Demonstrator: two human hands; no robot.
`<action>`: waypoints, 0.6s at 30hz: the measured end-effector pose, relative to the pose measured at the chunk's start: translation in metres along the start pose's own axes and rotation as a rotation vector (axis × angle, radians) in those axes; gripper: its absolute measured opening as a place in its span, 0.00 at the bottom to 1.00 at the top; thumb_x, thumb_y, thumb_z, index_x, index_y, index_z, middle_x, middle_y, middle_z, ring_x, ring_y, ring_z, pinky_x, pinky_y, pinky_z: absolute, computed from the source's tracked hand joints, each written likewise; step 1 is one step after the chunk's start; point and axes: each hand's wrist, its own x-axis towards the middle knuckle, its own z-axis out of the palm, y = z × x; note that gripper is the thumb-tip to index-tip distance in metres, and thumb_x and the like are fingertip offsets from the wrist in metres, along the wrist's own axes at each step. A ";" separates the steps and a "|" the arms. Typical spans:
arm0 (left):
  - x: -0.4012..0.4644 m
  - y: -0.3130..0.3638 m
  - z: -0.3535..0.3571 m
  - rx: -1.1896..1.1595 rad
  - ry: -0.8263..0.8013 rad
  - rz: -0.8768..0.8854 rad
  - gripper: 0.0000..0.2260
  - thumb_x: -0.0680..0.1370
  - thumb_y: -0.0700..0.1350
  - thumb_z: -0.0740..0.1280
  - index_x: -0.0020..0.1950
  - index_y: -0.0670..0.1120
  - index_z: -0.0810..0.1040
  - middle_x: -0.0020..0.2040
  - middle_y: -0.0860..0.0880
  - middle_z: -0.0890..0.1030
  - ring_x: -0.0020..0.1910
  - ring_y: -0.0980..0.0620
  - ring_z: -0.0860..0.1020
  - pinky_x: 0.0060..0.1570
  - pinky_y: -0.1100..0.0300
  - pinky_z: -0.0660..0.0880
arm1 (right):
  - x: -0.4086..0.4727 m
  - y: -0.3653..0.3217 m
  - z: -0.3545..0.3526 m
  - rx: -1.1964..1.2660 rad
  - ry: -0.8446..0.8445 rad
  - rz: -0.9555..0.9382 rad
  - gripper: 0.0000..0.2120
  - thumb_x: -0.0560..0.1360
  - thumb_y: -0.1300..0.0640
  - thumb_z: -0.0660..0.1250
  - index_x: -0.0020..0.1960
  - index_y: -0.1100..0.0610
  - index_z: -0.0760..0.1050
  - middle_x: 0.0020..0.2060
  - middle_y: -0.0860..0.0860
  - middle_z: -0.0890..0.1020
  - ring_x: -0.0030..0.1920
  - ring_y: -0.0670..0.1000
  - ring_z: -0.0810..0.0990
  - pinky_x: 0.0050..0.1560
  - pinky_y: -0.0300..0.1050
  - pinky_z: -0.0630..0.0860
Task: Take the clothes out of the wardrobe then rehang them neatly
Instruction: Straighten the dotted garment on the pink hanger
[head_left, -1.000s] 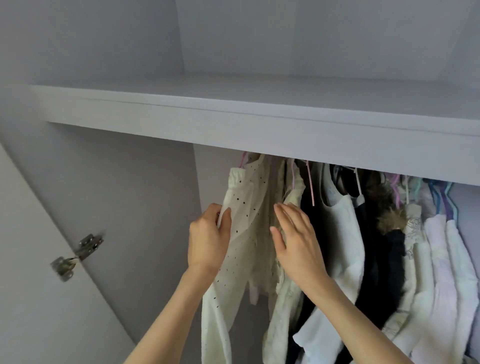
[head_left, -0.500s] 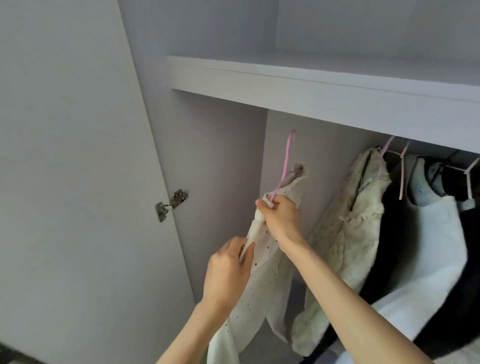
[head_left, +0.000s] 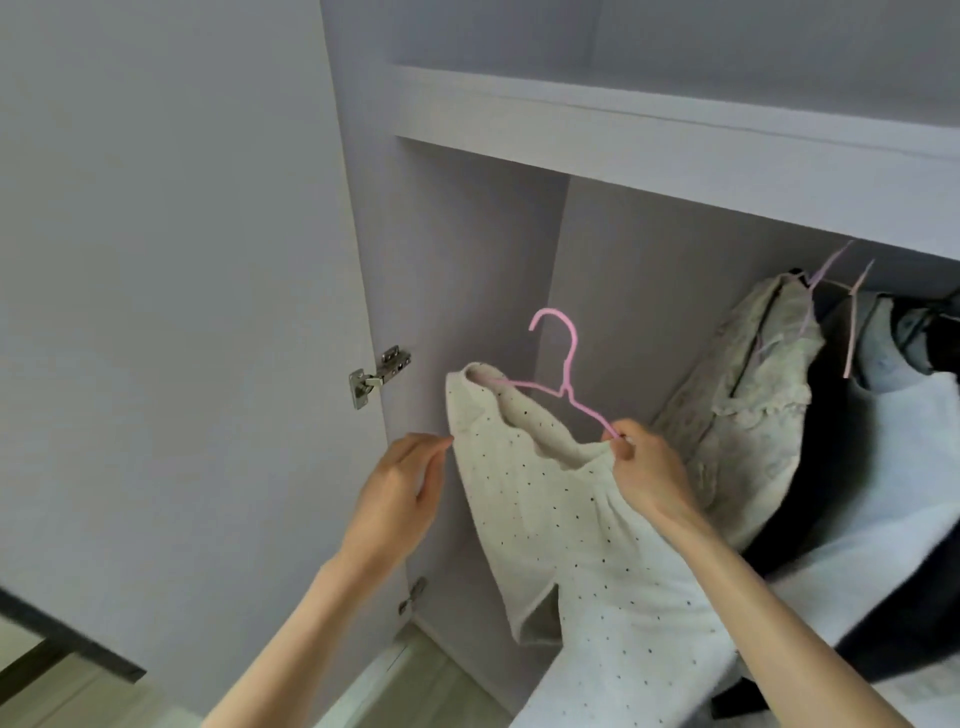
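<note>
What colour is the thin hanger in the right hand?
Pink hanger, clearest in the head view.

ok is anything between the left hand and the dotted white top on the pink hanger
Nothing visible. The left hand is open beside the dotted white top, fingertips at its edge, no item between. The right hand pinches the pink hanger at its far end.

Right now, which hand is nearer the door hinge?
Left. The left hand hangs open just below and right of the door hinge; the right hand is farther right, pinching the pink hanger through the dotted white garment.
</note>
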 end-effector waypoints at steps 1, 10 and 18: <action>0.002 -0.004 -0.002 0.018 -0.007 -0.003 0.15 0.78 0.42 0.57 0.58 0.41 0.78 0.54 0.47 0.79 0.53 0.53 0.76 0.52 0.73 0.64 | -0.004 0.003 -0.001 -0.011 0.046 -0.011 0.11 0.82 0.58 0.51 0.53 0.57 0.73 0.44 0.52 0.78 0.41 0.52 0.74 0.37 0.44 0.66; -0.011 -0.047 -0.024 0.210 -0.165 -0.126 0.26 0.81 0.52 0.55 0.75 0.41 0.57 0.75 0.46 0.59 0.75 0.47 0.53 0.72 0.53 0.52 | -0.032 0.010 0.008 0.276 0.229 -0.153 0.15 0.70 0.44 0.69 0.31 0.53 0.75 0.24 0.46 0.75 0.27 0.48 0.72 0.32 0.43 0.65; -0.037 -0.053 -0.052 0.214 -0.012 -0.107 0.20 0.78 0.56 0.52 0.49 0.42 0.76 0.36 0.52 0.74 0.36 0.45 0.72 0.33 0.60 0.65 | -0.030 0.000 0.017 0.577 0.128 -0.236 0.31 0.62 0.36 0.70 0.27 0.65 0.69 0.22 0.50 0.66 0.27 0.45 0.61 0.30 0.39 0.59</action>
